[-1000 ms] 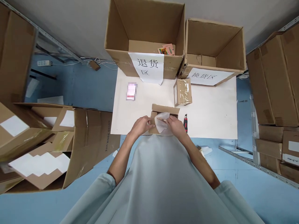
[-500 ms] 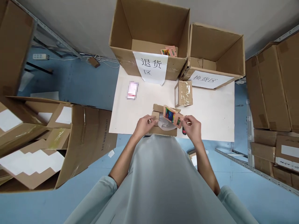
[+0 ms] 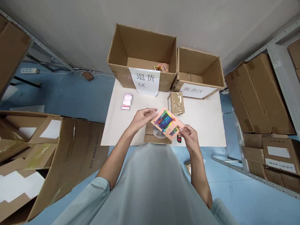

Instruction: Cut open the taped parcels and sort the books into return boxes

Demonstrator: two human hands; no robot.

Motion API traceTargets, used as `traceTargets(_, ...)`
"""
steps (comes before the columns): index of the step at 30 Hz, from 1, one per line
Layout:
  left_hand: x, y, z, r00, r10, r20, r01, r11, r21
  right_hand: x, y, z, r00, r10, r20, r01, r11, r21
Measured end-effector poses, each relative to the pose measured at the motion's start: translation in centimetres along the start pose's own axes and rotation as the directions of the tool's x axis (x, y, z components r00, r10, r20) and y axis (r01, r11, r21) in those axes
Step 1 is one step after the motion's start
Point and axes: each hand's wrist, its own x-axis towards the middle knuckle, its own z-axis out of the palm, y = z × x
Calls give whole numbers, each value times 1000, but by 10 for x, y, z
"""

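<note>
A flat pink packet (image 3: 172, 121) with a rainbow-coloured picture is held tilted over the small open carton. My right hand (image 3: 189, 137) pinches its lower right corner between thumb and fingers. At the packet's upper left edge is my left hand (image 3: 142, 119), its fingers stretched out and thumb slightly apart; whether it touches the edge I cannot tell. Below the packet, the small open carton (image 3: 150, 137) stands at the table's front edge, with whitish wrapping (image 3: 158, 134) inside. Partly behind the packet and my right hand lies a red and black object (image 3: 179, 138).
A taped small carton (image 3: 177, 103) stands behind the packet. Two large open boxes, a left one (image 3: 119, 78) holding pink packets and a right one (image 3: 201, 67), line the back of the white table (image 3: 206, 125). A blurred pink item (image 3: 127, 101) lies left. Cartons flank both sides.
My left hand has left the small carton's flap and risen to the packet's edge. The packet has turned its printed face more towards me. The camera view has tilted up.
</note>
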Motion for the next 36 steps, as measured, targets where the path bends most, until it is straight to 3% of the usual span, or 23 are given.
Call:
traceTargets(4,12,7,-4,984,-18,180,13,999,32,4,-12,-1,999,-18,34,18,1000,-17)
traceTargets(8,8,2,-6,967,-10,255,4,1000,26,22,-18,4,991,-79,-111,74,996,-47)
traceTargets(12,-6,-9,-2,947,-33,319,51,998,-46,50,-18,17,952,-202,-229,179,977,-118)
traceTargets(17,-25,-31,9,973,-30,229,49,996,-76,70,-24,32,929,-329,-170,263,909,-323)
traceTargets(21,-37,-47,18,986,165,11,-165,986,35,68,-34,44,910,-408,-76,349,851,-391)
traceTargets(23,-41,-52,23,932,354,-78,-336,924,182,67,-38,51,912,-403,-72,357,869,-343)
traceTargets(25,-45,-54,27,824,557,-103,-495,797,346,66,-40,56,920,-386,-61,358,896,-262)
traceTargets(28,-52,-52,31,667,744,-24,-634,585,505,64,-40,58,924,-381,-18,377,918,-121)
traceTargets(30,-55,-48,33,630,776,38,-674,522,523,63,-40,56,922,-387,-13,386,921,-57)
traceTargets(32,-58,-43,33,665,747,9,-656,578,486,60,-41,52,922,-387,-22,387,922,-29)
traceTargets(34,-57,-38,30,764,637,-105,-560,735,383,56,-43,48,924,-381,-28,381,925,-12)
traceTargets(36,-53,-34,25,882,445,-158,-413,889,198,53,-45,45,928,-371,-26,371,928,18)
